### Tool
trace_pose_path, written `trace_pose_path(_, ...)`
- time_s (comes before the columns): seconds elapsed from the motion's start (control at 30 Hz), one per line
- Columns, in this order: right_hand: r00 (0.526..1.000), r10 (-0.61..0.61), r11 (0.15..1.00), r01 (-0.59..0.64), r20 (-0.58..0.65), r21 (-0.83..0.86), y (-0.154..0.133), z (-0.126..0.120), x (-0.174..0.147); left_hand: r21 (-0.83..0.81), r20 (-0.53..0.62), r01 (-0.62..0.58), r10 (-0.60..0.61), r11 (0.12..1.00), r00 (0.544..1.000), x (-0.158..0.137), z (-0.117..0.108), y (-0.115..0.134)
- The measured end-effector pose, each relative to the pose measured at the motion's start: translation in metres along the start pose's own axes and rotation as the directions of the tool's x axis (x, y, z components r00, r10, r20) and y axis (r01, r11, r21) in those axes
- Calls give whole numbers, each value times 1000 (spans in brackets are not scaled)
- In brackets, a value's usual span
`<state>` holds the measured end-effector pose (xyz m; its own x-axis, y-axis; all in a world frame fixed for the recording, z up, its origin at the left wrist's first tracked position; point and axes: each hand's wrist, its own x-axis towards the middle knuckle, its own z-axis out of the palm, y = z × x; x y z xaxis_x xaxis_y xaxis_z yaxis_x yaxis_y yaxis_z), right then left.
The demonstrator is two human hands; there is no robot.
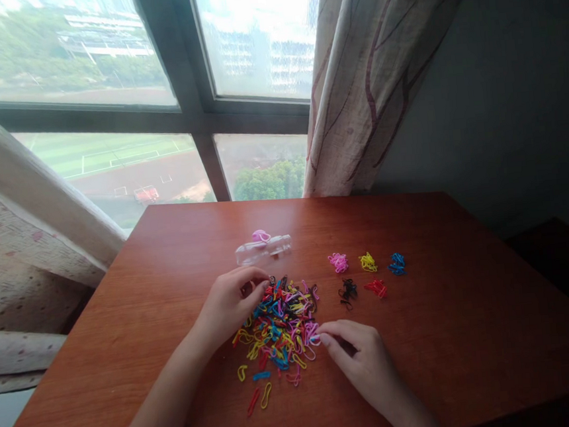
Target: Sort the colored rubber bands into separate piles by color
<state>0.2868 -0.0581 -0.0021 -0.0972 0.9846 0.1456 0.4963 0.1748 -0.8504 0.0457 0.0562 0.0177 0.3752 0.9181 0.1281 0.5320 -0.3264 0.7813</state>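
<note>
A mixed heap of small rubber bands [279, 323] in pink, yellow, blue, red and black lies on the brown table between my hands. At the heap's far left edge, my left hand [235, 303] has thumb and index finger pinched at a black rubber band [272, 280]. My right hand [361, 356] is at the heap's right side, its thumb and forefinger closed on a pink rubber band [315, 338]. Beyond my right hand are separate small piles: pink [338, 262], yellow [368, 262], blue [397, 264], black [348, 292] and red [377, 289].
A clear plastic container [264, 249] lies behind the heap, with a pink round piece [260, 236] by it. Several loose bands lie nearer me, including a yellow one [266, 396]. The table [454, 331] meets a window with curtains [343, 89] at its far edge.
</note>
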Motion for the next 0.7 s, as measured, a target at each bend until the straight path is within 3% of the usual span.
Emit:
trace_pose_path(0.23,997,-1,1000,0,-71,-17,4,-7,5,5,5,6,-6,1000,1000,-1,-1,2)
trace_pose_path(0.43,963,-125,946,44,-237,-320,31,-40,52,6,-1,4,-4,1000,1000,0,-1,4)
trace_pose_path(0.57,951,-192,876,55,-242,-479,49,-56,83,8,-6,-12,12,1000,1000,0,-1,4)
trace_pose_path(0.7,950,-193,861,45,-244,-506,54,-59,93,19,-6,-13,14,1000,1000,0,-2,4)
